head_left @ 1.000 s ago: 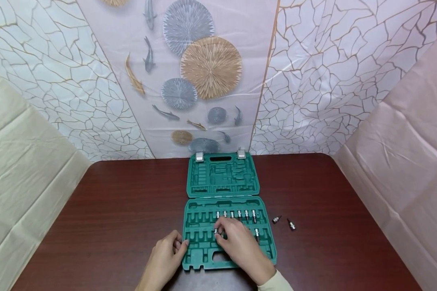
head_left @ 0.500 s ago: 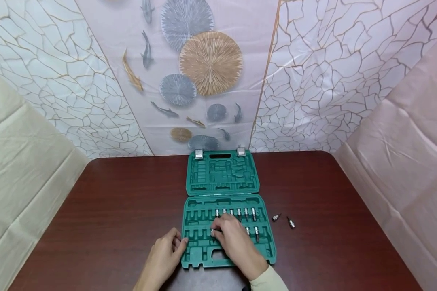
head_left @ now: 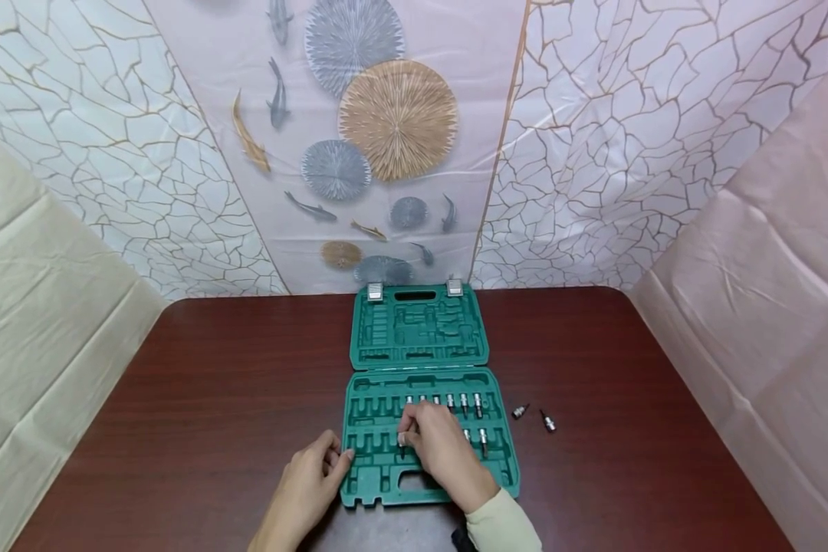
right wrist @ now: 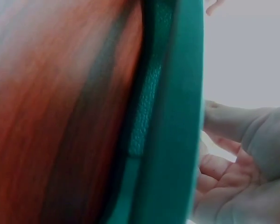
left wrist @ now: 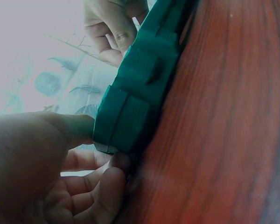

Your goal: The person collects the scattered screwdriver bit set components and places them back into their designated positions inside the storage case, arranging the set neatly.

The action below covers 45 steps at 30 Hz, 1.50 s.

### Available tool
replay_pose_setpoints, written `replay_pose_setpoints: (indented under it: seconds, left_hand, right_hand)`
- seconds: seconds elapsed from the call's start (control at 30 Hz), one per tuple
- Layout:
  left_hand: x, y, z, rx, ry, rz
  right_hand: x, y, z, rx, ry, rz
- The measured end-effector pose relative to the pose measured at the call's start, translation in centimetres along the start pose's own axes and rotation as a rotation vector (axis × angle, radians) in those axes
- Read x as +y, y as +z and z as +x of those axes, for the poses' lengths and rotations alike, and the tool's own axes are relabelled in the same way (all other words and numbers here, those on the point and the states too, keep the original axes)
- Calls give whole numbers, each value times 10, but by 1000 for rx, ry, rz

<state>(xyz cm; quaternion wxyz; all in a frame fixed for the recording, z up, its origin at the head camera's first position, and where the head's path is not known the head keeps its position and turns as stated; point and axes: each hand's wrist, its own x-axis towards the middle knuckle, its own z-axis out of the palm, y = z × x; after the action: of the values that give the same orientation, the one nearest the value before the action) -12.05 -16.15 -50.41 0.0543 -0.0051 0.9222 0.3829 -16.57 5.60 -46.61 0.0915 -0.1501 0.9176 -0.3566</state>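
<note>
An open green tool case [head_left: 369, 484] lies on the table, several bit sockets seated in its two rows. My right hand [head_left: 448, 452] is over the near row, thumb and fingertips pinching a bit socket [head_left: 402, 448] with its dark tip towards me. Whether that socket is fully seated in its slot, I cannot tell. At the case's left edge, my left hand [head_left: 307, 479] grips the rim. The left wrist view shows the thumb on top and curled fingers against the side of the case [left wrist: 126, 121]. The case wall hides the right fingertips in the right wrist view.
Two loose bit sockets, one [head_left: 520, 412] beside the case and another [head_left: 548, 422] farther right, lie on the brown table [head_left: 614, 460]. The case lid [head_left: 421, 326] lies folded back towards the patterned backdrop [head_left: 400, 230].
My right hand has shifted slightly left along the near row with the pinched bit socket, whose dark tip now shows below the fingers. My left hand stays at the case edge.
</note>
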Motion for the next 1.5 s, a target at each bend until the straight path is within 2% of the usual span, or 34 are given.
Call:
replay_pose_setpoints:
  seconds: [0.43, 0.7, 1.03, 1.2, 1.33, 1.43, 1.5]
  left_hand:
    - [2, 1, 3, -34, 0, -55]
    - [3, -1, 4, -37, -1, -65]
    - [-1, 2, 4, -60, -28, -63]
    - [-2, 2, 2, -61, -45, -41]
    - [-2, -1, 1, -52, -49, -16]
    - [-1, -1, 2, -55, -52, -8]
    - [-1, -1, 3, -63, -55, -5]
  right_hand:
    - [-4, -9, 4, -91, 81, 21]
    - [-7, -5, 5, -40, 123, 13]
    - [1, 2, 6, -49, 121, -16]
    - [4, 2, 7, -57, 113, 22]
    - [6, -7, 5, -63, 60, 123]
    - [10, -21, 0, -24, 26, 207]
    - [13, -32, -4, 36, 28, 233]
